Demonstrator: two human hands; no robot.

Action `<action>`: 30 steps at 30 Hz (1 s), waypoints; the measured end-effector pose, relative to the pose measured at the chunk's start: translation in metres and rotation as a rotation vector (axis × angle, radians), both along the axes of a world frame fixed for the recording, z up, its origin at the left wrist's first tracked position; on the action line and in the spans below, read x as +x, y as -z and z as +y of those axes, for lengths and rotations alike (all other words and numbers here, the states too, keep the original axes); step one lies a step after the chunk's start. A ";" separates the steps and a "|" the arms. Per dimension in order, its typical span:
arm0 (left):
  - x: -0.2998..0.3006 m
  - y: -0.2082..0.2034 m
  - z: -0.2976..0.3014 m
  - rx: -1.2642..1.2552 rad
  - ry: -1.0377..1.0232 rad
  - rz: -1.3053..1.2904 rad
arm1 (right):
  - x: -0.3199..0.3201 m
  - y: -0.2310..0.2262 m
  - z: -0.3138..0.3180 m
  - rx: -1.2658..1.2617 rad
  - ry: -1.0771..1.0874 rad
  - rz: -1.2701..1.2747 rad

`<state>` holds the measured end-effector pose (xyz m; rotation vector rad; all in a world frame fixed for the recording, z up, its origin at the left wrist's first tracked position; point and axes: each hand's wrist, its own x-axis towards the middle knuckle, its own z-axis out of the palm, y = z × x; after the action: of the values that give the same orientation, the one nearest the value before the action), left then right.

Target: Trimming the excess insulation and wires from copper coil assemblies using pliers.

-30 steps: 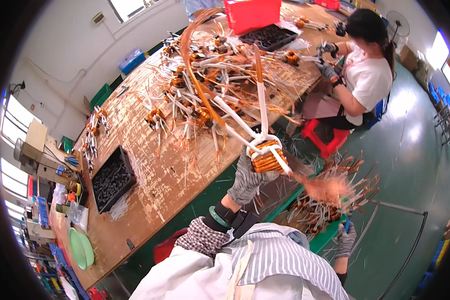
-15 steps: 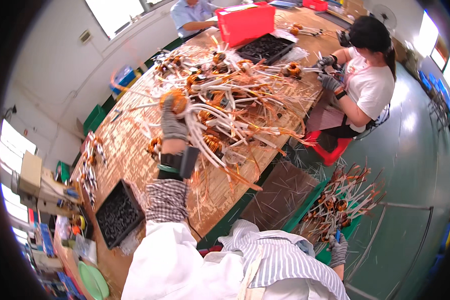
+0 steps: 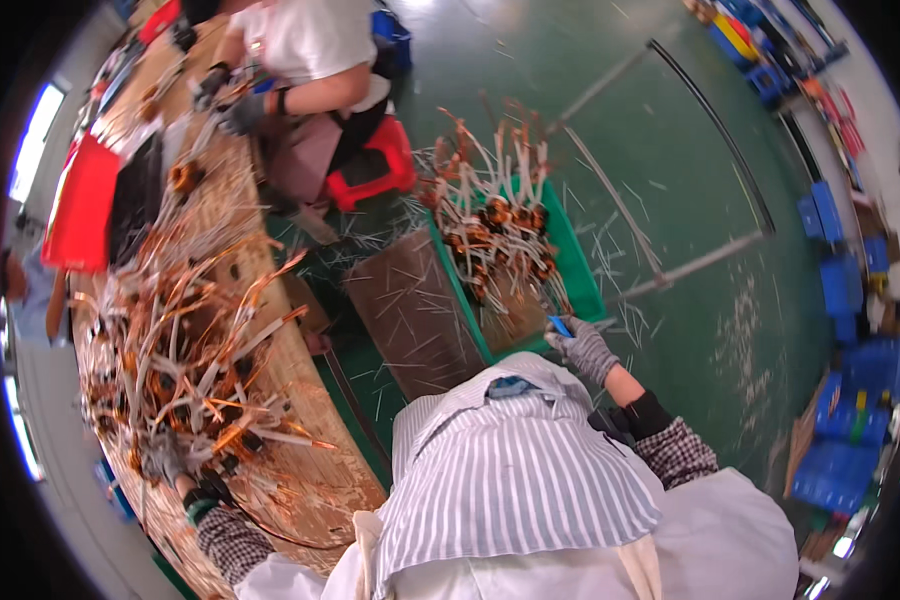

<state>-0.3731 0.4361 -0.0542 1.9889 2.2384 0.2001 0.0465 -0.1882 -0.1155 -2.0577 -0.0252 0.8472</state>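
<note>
My left hand [image 3: 162, 458], in a grey glove, is at the near edge of a tangled pile of copper-wound coils [image 3: 185, 350] with white-sleeved leads and frayed copper ends. Its fingers are blurred among the wires, so what they hold is unclear. My right hand [image 3: 587, 350], also gloved, is closed around a small blue-handled tool [image 3: 560, 325] whose working end I cannot make out. That hand is at the near right corner of a green bin [image 3: 578, 262]. Inside the bin, more coils [image 3: 505, 225] lie with their white leads sticking up.
The worn wooden table [image 3: 315, 400] runs along the left, with a red crate [image 3: 82, 205] and a black tray [image 3: 135, 200] farther up. A co-worker [image 3: 315, 50] sits by a red stool [image 3: 375, 165]. A metal frame [image 3: 710, 245] and wire scraps lie on the green floor.
The view has swung right, toward the green bin. My left hand, earlier on a coil above the pile, is now low at its edge. My right hand still has the blue-handled tool.
</note>
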 end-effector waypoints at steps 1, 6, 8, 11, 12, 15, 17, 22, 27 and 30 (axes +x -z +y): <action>0.009 0.005 0.001 0.131 0.026 0.245 | 0.002 -0.003 -0.002 -0.034 0.004 0.070; -0.050 -0.022 0.041 -0.252 0.341 -0.022 | -0.010 0.039 -0.069 -0.155 -0.114 -0.230; -0.095 -0.060 0.046 0.022 0.409 -0.510 | -0.012 0.047 -0.092 -0.066 -0.010 -0.053; 0.102 -0.133 -0.105 0.430 0.444 -0.798 | -0.006 0.047 -0.106 0.053 0.246 0.219; 0.141 -0.124 -0.129 0.435 0.581 -0.783 | -0.004 0.048 -0.111 0.116 0.341 0.336; 0.267 -0.050 -0.262 0.156 1.032 -0.866 | 0.010 0.057 -0.136 0.089 0.426 0.455; 0.384 0.038 -0.294 -0.839 1.293 -0.666 | 0.017 0.076 -0.143 -0.134 0.124 0.178; 0.507 0.239 -0.326 -0.870 0.921 -0.003 | 0.043 0.066 -0.173 -0.319 0.101 0.153; 0.594 0.430 -0.273 -0.447 0.989 -0.185 | -0.027 0.124 -0.267 -0.483 0.357 0.286; 0.658 0.451 -0.300 -0.164 0.737 -0.479 | -0.062 0.134 -0.287 -0.491 0.511 0.429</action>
<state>0.2851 0.1356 -0.5056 2.2174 1.1194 0.3408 -0.0151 -0.4752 -0.2496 -2.1200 0.9859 1.0061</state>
